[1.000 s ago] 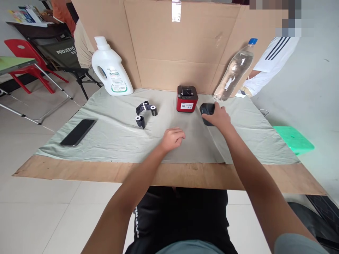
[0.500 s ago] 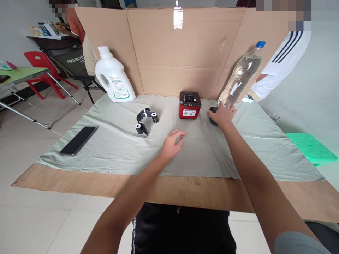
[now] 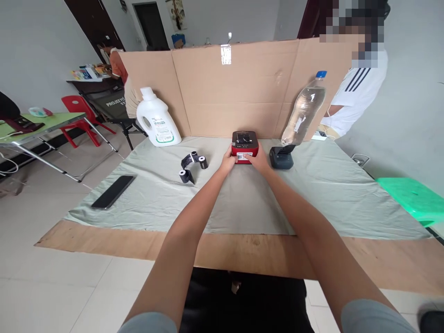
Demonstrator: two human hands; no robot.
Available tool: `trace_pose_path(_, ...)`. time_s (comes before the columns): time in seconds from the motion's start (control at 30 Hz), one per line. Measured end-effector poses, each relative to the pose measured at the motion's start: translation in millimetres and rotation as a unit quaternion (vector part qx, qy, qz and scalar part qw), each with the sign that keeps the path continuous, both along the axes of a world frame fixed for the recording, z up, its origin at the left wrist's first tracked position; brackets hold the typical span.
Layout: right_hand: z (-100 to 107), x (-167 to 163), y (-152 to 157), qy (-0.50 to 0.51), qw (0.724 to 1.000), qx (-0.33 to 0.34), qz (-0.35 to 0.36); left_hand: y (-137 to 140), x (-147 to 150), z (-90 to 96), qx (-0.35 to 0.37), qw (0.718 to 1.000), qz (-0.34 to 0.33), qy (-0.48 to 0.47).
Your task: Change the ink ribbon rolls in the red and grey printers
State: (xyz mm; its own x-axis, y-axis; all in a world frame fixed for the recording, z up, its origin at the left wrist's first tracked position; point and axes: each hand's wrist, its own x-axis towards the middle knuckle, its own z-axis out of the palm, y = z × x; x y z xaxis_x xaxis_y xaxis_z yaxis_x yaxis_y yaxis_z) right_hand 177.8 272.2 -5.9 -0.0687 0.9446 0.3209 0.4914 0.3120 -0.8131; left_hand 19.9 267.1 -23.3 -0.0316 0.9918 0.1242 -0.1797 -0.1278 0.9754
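In the head view, a small red and black label printer point(image 3: 244, 159) with a white sticker on its front stands on the grey cloth. My left hand point(image 3: 228, 160) grips its left side, and my right hand point(image 3: 260, 160) is closed around its right side. To the right of it sits a smaller black printer point(image 3: 281, 161), its lid raised, untouched. Several black ribbon rolls point(image 3: 187, 176) with white cores lie to the left, with strips of film loose between them.
A white detergent jug point(image 3: 160, 121) and a tilted clear water bottle point(image 3: 304, 111) lean against the cardboard screen point(image 3: 225, 99). A black phone point(image 3: 113, 192) lies on the left of the cloth. A green stool point(image 3: 412, 196) stands right of the table. Two people are beyond the screen.
My right hand has left the black printer and moved left onto the red one. My left hand has gone forward to its other side. The head view has tilted up.
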Motion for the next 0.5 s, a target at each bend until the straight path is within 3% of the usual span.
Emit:
trace_pose_path(0.13, 4.3, 11.3, -41.1, -0.029, 0.999, 0.038, -0.012, -39.5, -9.5, -11.0, 0.067, 0.996, -0.015, 0.048)
trace_pose_path(0.3, 0.3, 25.0, -127.3, -0.016, 0.998, 0.066, 0.001, -118.0, -30.4, -25.3, 0.174, 0.971, -0.065, 0.15)
trace_pose_path(0.4, -9.0, 26.8, -167.2, 0.0, 0.999, 0.04, -0.002, -160.5, -37.6, -32.5, 0.181, 0.963, -0.092, 0.178)
trace_pose_path(0.5, -21.6, 24.7, -181.1, 0.018, 0.999, 0.035, -0.019, -180.7, -38.2, -39.9, 0.162, 0.966, -0.094, 0.176)
